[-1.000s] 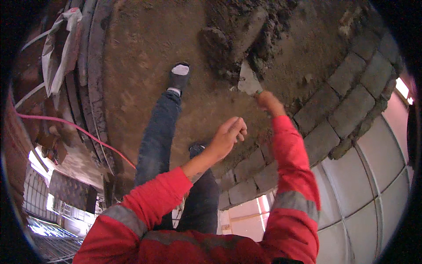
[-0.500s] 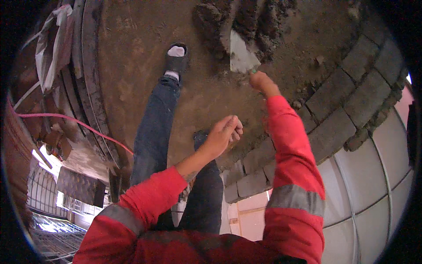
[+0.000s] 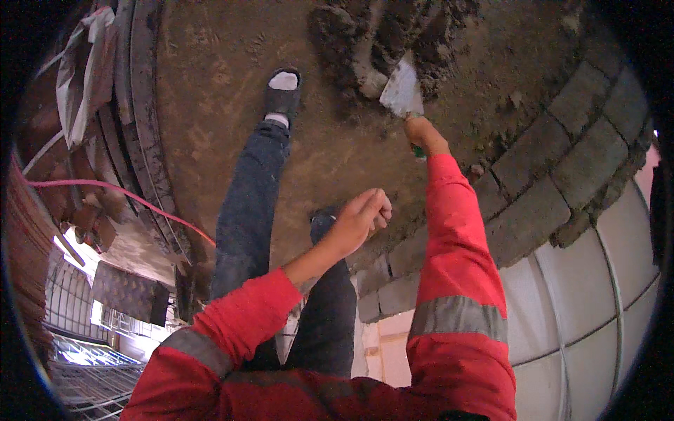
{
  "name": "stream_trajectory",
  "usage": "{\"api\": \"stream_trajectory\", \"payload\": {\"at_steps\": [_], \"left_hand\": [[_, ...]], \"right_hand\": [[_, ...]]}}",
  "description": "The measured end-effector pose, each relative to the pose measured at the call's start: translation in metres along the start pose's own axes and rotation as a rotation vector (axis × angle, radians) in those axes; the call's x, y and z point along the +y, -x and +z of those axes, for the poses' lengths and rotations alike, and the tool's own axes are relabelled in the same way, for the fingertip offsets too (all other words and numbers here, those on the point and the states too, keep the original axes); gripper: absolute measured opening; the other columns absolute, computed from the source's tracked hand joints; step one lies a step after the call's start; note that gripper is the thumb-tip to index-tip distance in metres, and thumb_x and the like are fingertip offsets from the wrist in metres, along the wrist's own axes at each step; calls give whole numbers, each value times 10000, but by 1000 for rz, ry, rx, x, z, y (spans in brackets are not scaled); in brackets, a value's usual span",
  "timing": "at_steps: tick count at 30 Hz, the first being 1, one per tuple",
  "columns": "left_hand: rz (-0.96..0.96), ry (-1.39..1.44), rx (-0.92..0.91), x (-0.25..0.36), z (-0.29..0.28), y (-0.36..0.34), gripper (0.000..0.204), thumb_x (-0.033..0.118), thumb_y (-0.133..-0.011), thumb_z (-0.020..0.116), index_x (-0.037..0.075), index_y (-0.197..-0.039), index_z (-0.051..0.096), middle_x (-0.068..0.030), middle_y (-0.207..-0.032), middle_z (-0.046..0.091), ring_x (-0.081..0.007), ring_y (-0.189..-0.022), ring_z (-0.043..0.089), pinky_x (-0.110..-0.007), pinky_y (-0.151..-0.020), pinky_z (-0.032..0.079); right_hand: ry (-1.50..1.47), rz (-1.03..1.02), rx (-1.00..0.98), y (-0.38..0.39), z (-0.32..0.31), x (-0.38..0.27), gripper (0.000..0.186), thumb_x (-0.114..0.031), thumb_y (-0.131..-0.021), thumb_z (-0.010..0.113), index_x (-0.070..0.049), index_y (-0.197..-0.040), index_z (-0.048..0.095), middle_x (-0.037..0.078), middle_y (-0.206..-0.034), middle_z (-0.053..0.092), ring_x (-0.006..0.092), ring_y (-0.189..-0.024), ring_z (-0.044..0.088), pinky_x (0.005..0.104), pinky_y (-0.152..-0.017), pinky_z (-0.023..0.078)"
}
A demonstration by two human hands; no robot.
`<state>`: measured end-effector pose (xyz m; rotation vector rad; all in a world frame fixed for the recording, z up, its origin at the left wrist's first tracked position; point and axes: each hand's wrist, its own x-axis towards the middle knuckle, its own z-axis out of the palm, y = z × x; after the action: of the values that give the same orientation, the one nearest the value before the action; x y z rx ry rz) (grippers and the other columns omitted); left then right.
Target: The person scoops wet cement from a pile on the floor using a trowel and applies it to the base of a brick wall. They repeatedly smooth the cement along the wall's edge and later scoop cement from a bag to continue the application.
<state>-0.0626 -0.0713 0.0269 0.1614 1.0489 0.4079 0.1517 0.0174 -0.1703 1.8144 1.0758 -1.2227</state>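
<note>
My right hand (image 3: pixel 421 133) is wrapped round the green handle of a trowel (image 3: pixel 403 90), reaching far ahead. The trowel's pale, pointed metal blade lies against the near edge of a dark, wet mortar heap (image 3: pixel 439 42), its tip toward the heap. My left hand (image 3: pixel 359 221) hangs above my bent knee, apart from the heap. Its fingers are curled in with nothing visible in them. To the right, a curved course of grey blocks (image 3: pixel 530 151) runs past my right forearm.
Brown, dirty ground (image 3: pixel 210 91) spreads under my slippered foot (image 3: pixel 283 98). Long dark planks (image 3: pixel 144 140) line the left side, with a torn whitish sack (image 3: pixel 88 77) over them. A pink hose (image 3: pixel 119 186) crosses at left. A pale panelled wall (image 3: pixel 572 302) stands beyond the blocks.
The trowel has turned and shifted slightly right and farther into the mortar's edge, my right hand moving a little right with it. My left hand has moved slightly right.
</note>
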Motion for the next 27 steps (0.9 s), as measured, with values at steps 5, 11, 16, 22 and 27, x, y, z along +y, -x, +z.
{"api": "stream_trajectory", "payload": {"at_steps": [5,11,16,22,27], "left_hand": [[23,-9,-40,12,2,-3,425,456,-976,372,82,-882,551,-7,-809,545,-87,-708,519,-233,-609,385],[-54,-5,-12,12,2,-2,413,451,-974,387,80,-893,550,-5,-808,538,-86,-713,511,-230,-615,385],[-49,22,-44,6,7,-4,394,433,-976,393,77,-908,547,-5,-818,539,-84,-713,511,-226,-618,384],[-132,-45,-2,-6,-3,-7,359,399,-974,405,75,-916,548,-4,-827,547,-87,-722,522,-227,-624,385],[-163,-99,-57,-15,-1,-7,406,392,-990,353,47,-940,560,-37,-842,579,-121,-728,565,-245,-633,416]], "right_hand": [[323,-174,-278,34,-127,56,525,-437,-956,309,-11,-1082,588,109,-763,622,259,-633,592,455,-653,469],[-175,1,62,-1,-48,48,543,-433,-950,340,52,-1077,548,244,-902,607,366,-840,589,444,-769,459],[-330,-49,9,-1,123,31,426,-312,-933,348,17,-1046,593,293,-977,607,430,-913,598,498,-774,465],[-413,-138,470,70,140,147,450,-377,-861,564,48,-1000,611,257,-872,627,351,-861,629,438,-740,462],[-406,141,501,-26,139,227,431,-376,-837,567,38,-934,635,250,-765,624,382,-707,610,444,-651,456]]}}
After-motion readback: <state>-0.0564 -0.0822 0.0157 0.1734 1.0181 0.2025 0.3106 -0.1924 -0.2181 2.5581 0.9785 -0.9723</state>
